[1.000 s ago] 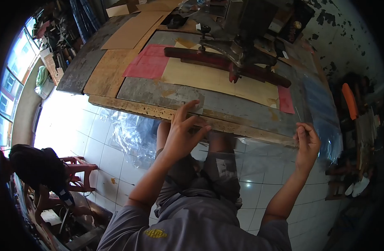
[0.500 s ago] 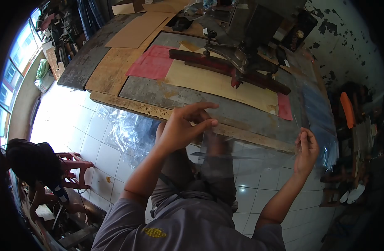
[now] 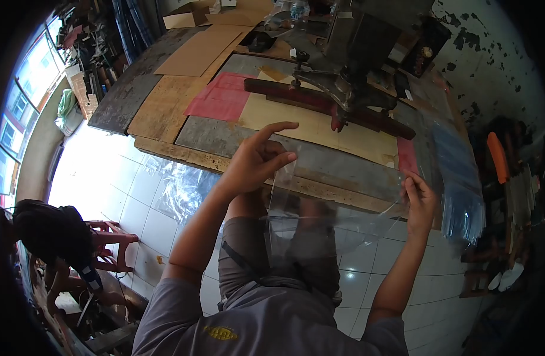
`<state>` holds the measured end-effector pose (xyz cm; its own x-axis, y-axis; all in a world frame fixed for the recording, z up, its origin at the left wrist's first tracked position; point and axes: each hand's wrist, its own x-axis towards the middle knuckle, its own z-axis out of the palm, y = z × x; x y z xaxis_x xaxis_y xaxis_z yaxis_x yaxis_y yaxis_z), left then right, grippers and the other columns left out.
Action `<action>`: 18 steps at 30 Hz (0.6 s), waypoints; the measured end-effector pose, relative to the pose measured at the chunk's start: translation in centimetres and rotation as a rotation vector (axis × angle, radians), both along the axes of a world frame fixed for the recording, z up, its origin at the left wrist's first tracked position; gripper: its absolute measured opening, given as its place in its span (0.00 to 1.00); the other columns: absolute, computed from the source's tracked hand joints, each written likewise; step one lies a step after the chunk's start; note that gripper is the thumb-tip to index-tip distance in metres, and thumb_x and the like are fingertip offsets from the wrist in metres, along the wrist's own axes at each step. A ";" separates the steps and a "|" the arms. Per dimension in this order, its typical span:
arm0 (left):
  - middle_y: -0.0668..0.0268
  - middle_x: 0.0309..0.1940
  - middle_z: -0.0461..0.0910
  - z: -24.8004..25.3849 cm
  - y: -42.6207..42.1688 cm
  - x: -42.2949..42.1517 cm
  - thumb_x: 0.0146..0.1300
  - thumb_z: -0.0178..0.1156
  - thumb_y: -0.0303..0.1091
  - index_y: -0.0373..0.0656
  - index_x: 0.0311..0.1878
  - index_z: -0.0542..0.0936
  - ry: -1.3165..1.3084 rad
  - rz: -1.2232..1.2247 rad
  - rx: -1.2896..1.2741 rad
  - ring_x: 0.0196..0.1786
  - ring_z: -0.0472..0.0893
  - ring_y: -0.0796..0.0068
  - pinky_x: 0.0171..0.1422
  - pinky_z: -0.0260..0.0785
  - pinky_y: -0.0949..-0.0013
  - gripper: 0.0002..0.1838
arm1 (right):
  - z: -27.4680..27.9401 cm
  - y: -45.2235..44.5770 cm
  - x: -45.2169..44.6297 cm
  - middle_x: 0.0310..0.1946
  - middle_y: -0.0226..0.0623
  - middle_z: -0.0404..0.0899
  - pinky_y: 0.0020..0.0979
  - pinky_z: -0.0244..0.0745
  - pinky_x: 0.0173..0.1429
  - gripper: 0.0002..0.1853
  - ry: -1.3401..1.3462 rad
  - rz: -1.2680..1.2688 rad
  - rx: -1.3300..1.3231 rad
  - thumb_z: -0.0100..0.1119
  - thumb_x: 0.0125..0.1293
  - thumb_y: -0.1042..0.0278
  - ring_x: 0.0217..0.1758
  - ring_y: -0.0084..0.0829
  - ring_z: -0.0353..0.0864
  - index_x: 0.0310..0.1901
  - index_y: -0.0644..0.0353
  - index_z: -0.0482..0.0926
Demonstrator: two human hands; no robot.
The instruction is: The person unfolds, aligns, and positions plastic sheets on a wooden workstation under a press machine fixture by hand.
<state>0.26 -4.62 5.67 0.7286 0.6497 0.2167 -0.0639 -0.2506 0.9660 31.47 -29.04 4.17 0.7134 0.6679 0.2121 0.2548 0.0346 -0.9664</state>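
Through the head view, my only one, I am looking down past the wearer's lap at the tabletop (image 3: pixel 159 104). A clear plastic sheet (image 3: pixel 335 199) is spanning the space between the two hands, its upper part showing over the tabletop's front edge and its lower part hanging before the wearer's legs. I am not able to tell whether it is touching the wood.

The right hand (image 3: pixel 421 204) is gripping the sheet's right edge, thumb and fingers closing together on it. The left hand (image 3: pixel 254 160) is holding its index finger outstretched, with the thumb below, just beside the sheet's left edge; I cannot tell whether those fingers are pinching the plastic or only standing by it.

The relation I am watching most is this: the sheet is lying rightward of the left fingers and leftward of the right ones, its longer direction apparently running from hand to hand, roughly along the tabletop's front edge. The right hand is the nearer, being on it. Beyond the sheet, a yellow strip (image 3: pixel 329 136) is running nearly the same way across a grey plate (image 3: pixel 210 135), with a dark red bar (image 3: pixel 379 117) reaching over it. Past the right hand, a stack of bluish plastic (image 3: pixel 462 202) is drooping over the tabletop's edge.
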 end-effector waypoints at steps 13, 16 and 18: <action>0.64 0.45 0.89 -5.4 2.1 0.0 0.72 0.66 0.26 0.36 0.61 0.81 0.023 0.042 -0.029 0.48 0.85 0.81 0.57 0.76 0.73 0.17 | -5.0 1.9 0.8 0.36 0.27 0.83 0.19 0.67 0.34 0.14 0.060 0.014 0.057 0.68 0.73 0.66 0.31 0.16 0.77 0.55 0.62 0.84; 0.65 0.42 0.89 -5.3 1.9 0.1 0.72 0.66 0.26 0.36 0.61 0.81 -0.010 0.054 -0.033 0.46 0.85 0.82 0.54 0.76 0.75 0.16 | -5.1 1.8 0.4 0.35 0.27 0.83 0.19 0.67 0.33 0.12 0.071 0.017 0.073 0.68 0.72 0.67 0.31 0.16 0.77 0.53 0.62 0.84; 0.65 0.39 0.89 -5.2 1.8 0.1 0.72 0.66 0.26 0.36 0.61 0.81 -0.008 0.055 -0.028 0.44 0.84 0.84 0.51 0.76 0.76 0.16 | -5.1 1.7 0.4 0.35 0.27 0.83 0.19 0.67 0.33 0.12 0.066 0.011 0.073 0.68 0.72 0.67 0.30 0.16 0.77 0.52 0.62 0.85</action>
